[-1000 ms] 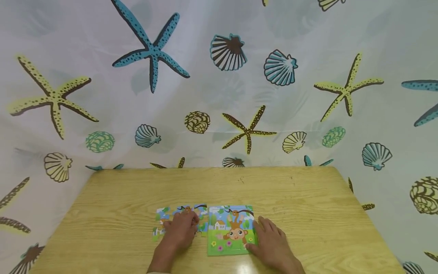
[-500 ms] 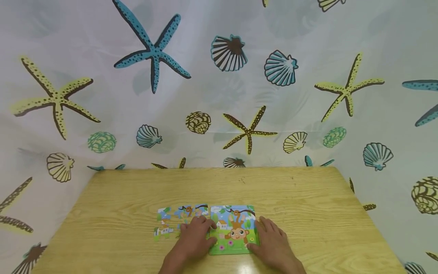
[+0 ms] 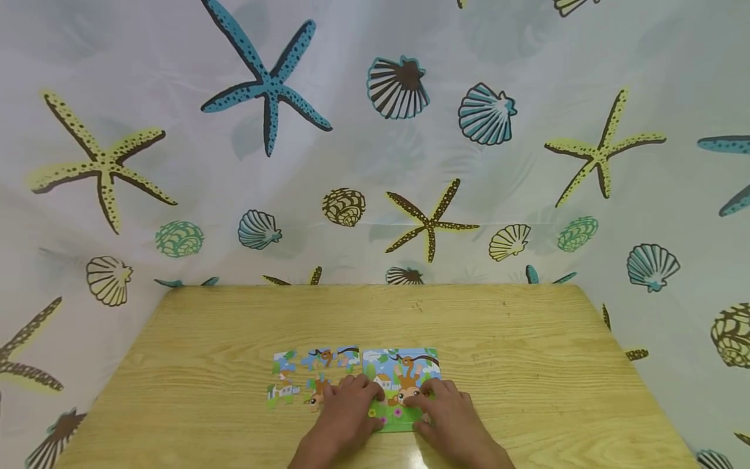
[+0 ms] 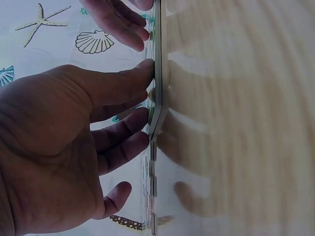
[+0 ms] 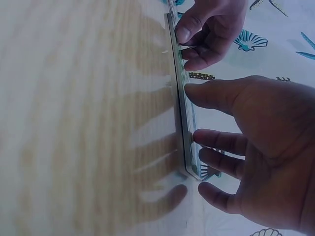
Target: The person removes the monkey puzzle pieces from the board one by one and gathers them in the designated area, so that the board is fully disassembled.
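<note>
Both hands having shifted onto the board (image 3: pixel 404 384), left hand (image 3: pixel 346 417) pressing with straight fingers, right hand (image 3: pixel 448 417) likewise, loose pieces (image 3: pixel 299 378) lying beside on table (image 3: pixel 527 365).

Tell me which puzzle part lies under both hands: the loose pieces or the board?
The board, right of the loose pieces; both hands rest on it.

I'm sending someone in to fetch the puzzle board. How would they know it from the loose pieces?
On the wooden table, look near the front edge where both hands rest. The puzzle board is the square card with a monkey, house and green grass, under the right hand. Unlike the loose pieces to its left, it is one whole picture.
</note>
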Tool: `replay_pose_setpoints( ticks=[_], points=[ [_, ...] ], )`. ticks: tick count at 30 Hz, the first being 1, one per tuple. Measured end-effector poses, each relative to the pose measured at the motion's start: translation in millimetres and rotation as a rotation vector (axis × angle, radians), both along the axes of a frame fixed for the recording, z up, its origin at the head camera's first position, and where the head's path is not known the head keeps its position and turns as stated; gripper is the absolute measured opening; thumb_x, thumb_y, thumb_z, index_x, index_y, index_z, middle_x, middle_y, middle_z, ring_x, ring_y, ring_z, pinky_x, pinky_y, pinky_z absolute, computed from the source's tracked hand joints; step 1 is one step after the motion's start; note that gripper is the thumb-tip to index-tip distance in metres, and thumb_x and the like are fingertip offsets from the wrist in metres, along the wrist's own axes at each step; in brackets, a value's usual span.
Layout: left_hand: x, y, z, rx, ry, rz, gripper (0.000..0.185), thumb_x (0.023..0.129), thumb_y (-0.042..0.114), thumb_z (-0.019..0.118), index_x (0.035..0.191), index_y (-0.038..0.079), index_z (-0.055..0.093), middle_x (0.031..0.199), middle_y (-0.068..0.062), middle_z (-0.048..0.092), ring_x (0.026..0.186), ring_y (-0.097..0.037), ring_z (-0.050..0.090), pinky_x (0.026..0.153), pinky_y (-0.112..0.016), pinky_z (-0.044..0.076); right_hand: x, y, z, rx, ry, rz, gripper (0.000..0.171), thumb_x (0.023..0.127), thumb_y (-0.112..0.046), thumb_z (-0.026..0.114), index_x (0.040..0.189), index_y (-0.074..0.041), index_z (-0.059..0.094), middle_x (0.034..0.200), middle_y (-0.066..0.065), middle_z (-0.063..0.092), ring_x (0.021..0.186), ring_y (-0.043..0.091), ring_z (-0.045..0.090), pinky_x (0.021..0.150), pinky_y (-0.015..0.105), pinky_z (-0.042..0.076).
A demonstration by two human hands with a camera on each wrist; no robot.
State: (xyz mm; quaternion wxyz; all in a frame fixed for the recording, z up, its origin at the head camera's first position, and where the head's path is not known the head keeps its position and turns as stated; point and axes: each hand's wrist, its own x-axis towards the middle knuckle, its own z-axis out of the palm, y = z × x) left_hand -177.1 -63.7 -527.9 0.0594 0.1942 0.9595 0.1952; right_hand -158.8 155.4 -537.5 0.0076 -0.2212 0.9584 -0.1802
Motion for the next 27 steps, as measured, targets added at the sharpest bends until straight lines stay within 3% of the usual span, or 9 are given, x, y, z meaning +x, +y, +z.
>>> replay_pose_setpoints(
  ticks=[11, 19, 23, 27],
  points=[
    [-9.8, 1.8, -1.4, -0.017, -0.058, -0.009, 0.046, 0.077, 0.038, 0.077, 0.116, 0.018, 0.06, 0.108, 0.0, 0.061, 0.103, -0.023, 0.052, 0.086, -0.052, 0.036, 1.9, 1.0, 2.4, 0.044, 0.078, 0.047, 0.03, 0.087, -0.029, 0.07, 0.118, -0.03, 0.069, 0.117, 0.0, 0.055, 0.101, 0.02, 0.052, 0.074, 0.032, 0.043],
    [-14.4, 1.4, 0.3, -0.004, -0.079, -0.007, 0.051, 0.077, 0.036, 0.078, 0.118, 0.016, 0.057, 0.099, 0.003, 0.058, 0.097, -0.021, 0.051, 0.084, -0.05, 0.034, -0.3, 0.5, 3.2, 0.046, 0.039, 0.026, 0.031, 0.088, -0.031, 0.069, 0.12, -0.034, 0.068, 0.119, -0.001, 0.054, 0.104, 0.019, 0.051, 0.075, 0.032, 0.044],
    [-15.2, 0.5, 1.2, 0.038, -0.071, -0.005, 0.048, 0.075, 0.034, 0.081, 0.112, 0.02, 0.054, 0.094, 0.006, 0.054, 0.091, -0.017, 0.049, 0.082, -0.049, 0.033, -0.2, 0.1, 2.2, 0.038, 0.026, 0.021, 0.032, 0.088, -0.031, 0.069, 0.119, -0.035, 0.068, 0.12, -0.002, 0.054, 0.104, 0.018, 0.05, 0.075, 0.033, 0.044],
    [-16.2, -3.5, -1.8, 0.132, -0.098, -0.012, 0.032, 0.083, 0.03, 0.074, 0.105, 0.022, 0.052, 0.088, 0.009, 0.054, 0.083, -0.012, 0.05, 0.083, -0.052, 0.031, 1.2, -0.1, 3.3, 0.038, 0.019, 0.02, 0.032, 0.088, -0.031, 0.069, 0.119, -0.035, 0.068, 0.12, -0.001, 0.054, 0.101, 0.017, 0.05, 0.075, 0.031, 0.044]
  ],
)
